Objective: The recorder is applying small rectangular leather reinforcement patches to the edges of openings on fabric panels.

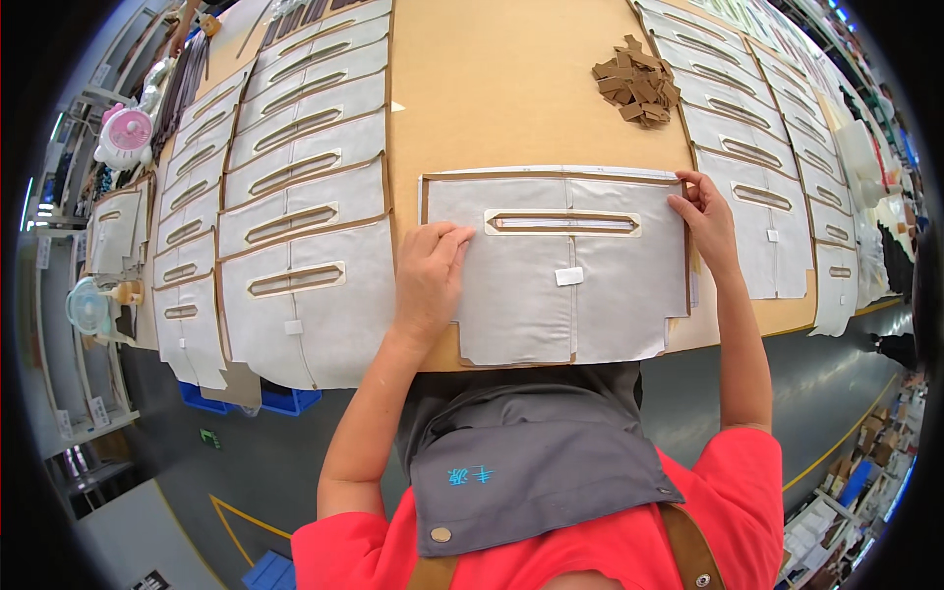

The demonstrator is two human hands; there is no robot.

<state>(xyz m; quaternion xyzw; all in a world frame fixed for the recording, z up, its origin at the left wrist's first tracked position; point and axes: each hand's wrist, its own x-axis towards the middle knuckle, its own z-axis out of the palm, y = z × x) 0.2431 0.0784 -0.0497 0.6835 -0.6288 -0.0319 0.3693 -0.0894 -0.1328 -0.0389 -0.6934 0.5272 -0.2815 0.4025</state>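
Note:
A grey fabric or leather panel point(521, 285) lies before me at the table's front edge, its lower corners notched. Brown strips run along its top and sides. A long slot framed in brown point(562, 223) crosses its upper part, with a small white tag point(568, 276) below it. My left hand point(431, 280) is closed at the panel's left edge, fingertips pressed together. At the upper right corner, my right hand point(706, 218) pinches the edge between thumb and fingers. What lies beneath the panel is mostly hidden.
Overlapping rows of similar grey panels point(295, 246) cover the table on the left, and more panels point(752, 226) on the right. A heap of small brown pieces point(637, 84) sits farther back on the tan tabletop point(482, 79). Small fans point(126, 133) stand at far left.

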